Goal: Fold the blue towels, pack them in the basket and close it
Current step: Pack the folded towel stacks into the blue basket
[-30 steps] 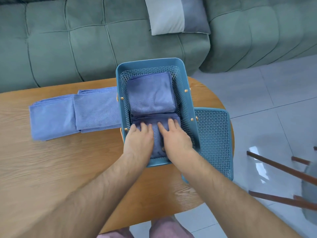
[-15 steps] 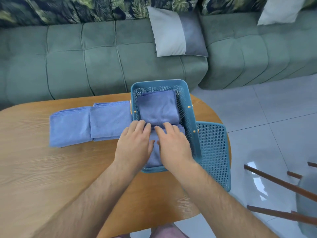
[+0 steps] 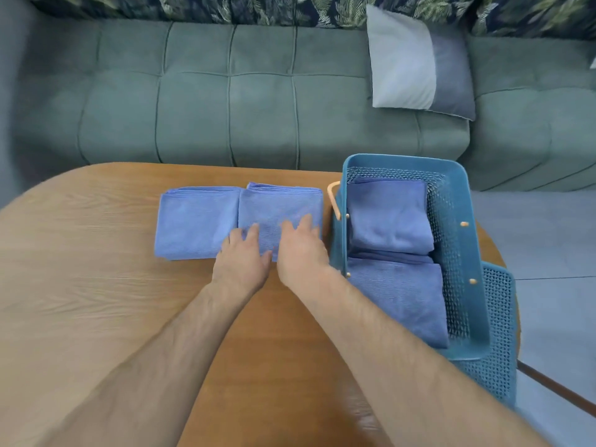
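The teal mesh basket (image 3: 464, 253) stands at the table's right end. Inside it lie two folded blue towels, one at the far end (image 3: 388, 214) and one at the near end (image 3: 400, 301). Its teal mesh lid (image 3: 498, 333) lies under and beside it on the right. Left of the basket, two more folded blue towels sit side by side on the table: a right one (image 3: 277, 208) and a left one (image 3: 196, 221). My left hand (image 3: 240, 259) and my right hand (image 3: 298, 250) lie flat, fingers straight, on the near edge of the right towel.
The oval wooden table (image 3: 96, 301) ends just right of the basket. A green sofa (image 3: 225, 101) with a grey cushion (image 3: 416, 62) runs behind it. Grey floor tiles (image 3: 554, 240) and a dark chair leg (image 3: 554, 388) are at the right.
Both hands left the near towel in the basket and moved left onto the folded towel beside it. The camera swung left with them.
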Available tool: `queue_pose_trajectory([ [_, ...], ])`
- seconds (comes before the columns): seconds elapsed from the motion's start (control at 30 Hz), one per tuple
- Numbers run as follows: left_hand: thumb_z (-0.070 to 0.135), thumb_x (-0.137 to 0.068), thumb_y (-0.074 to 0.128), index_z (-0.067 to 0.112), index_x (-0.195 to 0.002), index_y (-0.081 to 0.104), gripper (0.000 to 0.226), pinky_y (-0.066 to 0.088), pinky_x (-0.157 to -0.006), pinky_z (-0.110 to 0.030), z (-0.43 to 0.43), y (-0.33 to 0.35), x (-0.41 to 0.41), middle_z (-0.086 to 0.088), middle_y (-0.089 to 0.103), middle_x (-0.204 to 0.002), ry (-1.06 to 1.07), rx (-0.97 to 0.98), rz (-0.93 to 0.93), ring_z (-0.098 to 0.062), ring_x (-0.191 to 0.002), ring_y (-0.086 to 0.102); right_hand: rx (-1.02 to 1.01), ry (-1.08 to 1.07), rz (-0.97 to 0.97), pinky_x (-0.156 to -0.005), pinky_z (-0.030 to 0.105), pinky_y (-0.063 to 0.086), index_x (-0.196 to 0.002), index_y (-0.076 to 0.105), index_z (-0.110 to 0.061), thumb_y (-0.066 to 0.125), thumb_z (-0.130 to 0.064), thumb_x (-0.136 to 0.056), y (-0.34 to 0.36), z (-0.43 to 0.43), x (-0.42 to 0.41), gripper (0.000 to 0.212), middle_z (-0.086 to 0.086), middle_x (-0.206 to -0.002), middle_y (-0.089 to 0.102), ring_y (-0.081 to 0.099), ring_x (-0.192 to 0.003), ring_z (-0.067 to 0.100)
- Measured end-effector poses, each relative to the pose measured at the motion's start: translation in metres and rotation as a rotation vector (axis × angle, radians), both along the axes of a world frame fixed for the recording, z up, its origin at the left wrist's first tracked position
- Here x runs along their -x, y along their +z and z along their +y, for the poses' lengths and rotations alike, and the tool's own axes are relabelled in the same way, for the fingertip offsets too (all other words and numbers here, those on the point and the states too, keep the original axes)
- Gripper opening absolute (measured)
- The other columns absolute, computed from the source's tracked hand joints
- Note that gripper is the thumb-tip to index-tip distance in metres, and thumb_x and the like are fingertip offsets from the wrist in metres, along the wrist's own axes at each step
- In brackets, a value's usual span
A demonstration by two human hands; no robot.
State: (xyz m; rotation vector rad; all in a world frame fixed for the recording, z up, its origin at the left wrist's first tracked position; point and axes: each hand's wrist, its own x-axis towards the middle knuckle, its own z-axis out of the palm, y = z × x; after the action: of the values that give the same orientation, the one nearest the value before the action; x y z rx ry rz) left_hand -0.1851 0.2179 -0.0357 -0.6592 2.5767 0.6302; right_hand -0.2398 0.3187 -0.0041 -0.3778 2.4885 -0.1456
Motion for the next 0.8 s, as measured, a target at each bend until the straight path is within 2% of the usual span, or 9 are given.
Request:
queue_pose_trajectory([
  [0.07,0.039,-0.098,0.055,0.019,-0.154,0.030,0.064,0.039,-0.105,-0.045,-0.001,-0.008,0.003,-0.015,0.039,-0.143,0.025,-0.044,-0.008,-0.036,-0.132,0.038,-0.081,-0.064,-0.021,-0.106,0.040,0.045,-0.148,0.030,-0.012,0.063,-0.017,-0.094,-0.019,-0.003,0.007,0.064,0.029,-0.161,0.003,0.028,-0.143,0.043],
  [0.13,0.038,-0.098,0.056,0.020,-0.153,0.031,0.063,0.037,-0.105,-0.044,-0.002,-0.013,0.008,-0.017,0.038,-0.143,0.071,-0.091,-0.011,-0.036,-0.131,0.038,-0.120,-0.128,-0.021,-0.104,0.041,0.047,-0.150,0.025,-0.014,0.064,-0.016,-0.092,-0.036,-0.002,0.014,0.070,0.034,-0.160,-0.001,0.032,-0.140,0.046],
  [0.23,0.037,-0.098,0.056,0.024,-0.151,0.034,0.060,0.038,-0.103,-0.043,-0.005,-0.018,0.016,-0.016,0.038,-0.142,0.140,-0.165,-0.011,-0.036,-0.127,0.042,-0.093,-0.228,-0.052,-0.103,0.046,0.047,-0.147,0.024,-0.021,0.061,-0.015,-0.093,-0.048,-0.003,0.023,0.065,0.033,-0.155,0.012,0.044,-0.129,0.044],
  [0.33,0.034,-0.098,0.054,0.027,-0.146,0.039,0.051,0.042,-0.096,-0.043,-0.007,-0.014,0.025,-0.014,0.042,-0.135,0.203,-0.179,-0.032,-0.037,-0.118,0.049,-0.033,-0.308,-0.028,-0.097,0.045,0.048,-0.135,0.031,-0.022,0.061,-0.016,-0.091,-0.052,-0.005,0.028,0.053,0.026,-0.140,0.029,0.045,-0.119,0.039],
  [0.43,0.030,-0.097,0.055,0.031,-0.138,0.044,0.043,0.042,-0.083,-0.037,-0.011,-0.010,0.033,-0.012,0.046,-0.129,0.280,-0.201,-0.053,-0.036,-0.109,0.053,0.028,-0.387,-0.031,-0.097,0.042,0.045,-0.138,0.033,-0.022,0.056,-0.013,-0.092,-0.048,-0.007,0.030,0.052,0.021,-0.136,0.029,0.041,-0.121,0.037],
  [0.5,0.027,-0.094,0.057,0.032,-0.131,0.049,0.039,0.039,-0.076,-0.030,-0.016,-0.010,0.034,-0.006,0.051,-0.129,0.338,-0.281,-0.023,-0.027,-0.107,0.055,0.076,-0.394,-0.060,-0.098,0.040,0.043,-0.140,0.036,-0.021,0.055,-0.011,-0.091,-0.042,-0.008,0.030,0.054,0.019,-0.136,0.029,0.039,-0.125,0.036],
  [0.63,0.018,-0.091,0.063,0.026,-0.121,0.057,0.032,0.037,-0.055,-0.021,-0.023,-0.001,0.033,0.006,0.061,-0.111,0.434,-0.428,0.048,-0.008,-0.069,0.056,0.194,-0.326,-0.032,-0.102,0.039,0.043,-0.140,0.042,-0.020,0.059,-0.009,-0.088,-0.019,-0.008,0.026,0.056,0.015,-0.141,0.027,0.034,-0.128,0.036],
  [0.73,0.014,-0.089,0.066,0.026,-0.113,0.062,0.027,0.043,-0.057,-0.019,-0.027,0.008,0.030,0.008,0.060,-0.092,0.568,-0.515,0.126,-0.008,-0.064,0.055,0.271,-0.276,0.018,-0.104,0.039,0.041,-0.144,0.041,-0.023,0.059,-0.008,-0.088,-0.003,-0.006,0.021,0.062,0.012,-0.146,0.026,0.030,-0.130,0.034],
  [0.8,0.014,-0.087,0.069,0.027,-0.110,0.066,0.026,0.050,-0.065,-0.018,-0.029,0.017,0.026,0.004,0.060,-0.094,0.641,-0.603,0.185,-0.011,-0.068,0.059,0.329,-0.253,0.078,-0.102,0.039,0.043,-0.145,0.043,-0.024,0.059,-0.005,-0.085,0.007,-0.004,0.018,0.064,0.009,-0.147,0.025,0.030,-0.131,0.033],
])
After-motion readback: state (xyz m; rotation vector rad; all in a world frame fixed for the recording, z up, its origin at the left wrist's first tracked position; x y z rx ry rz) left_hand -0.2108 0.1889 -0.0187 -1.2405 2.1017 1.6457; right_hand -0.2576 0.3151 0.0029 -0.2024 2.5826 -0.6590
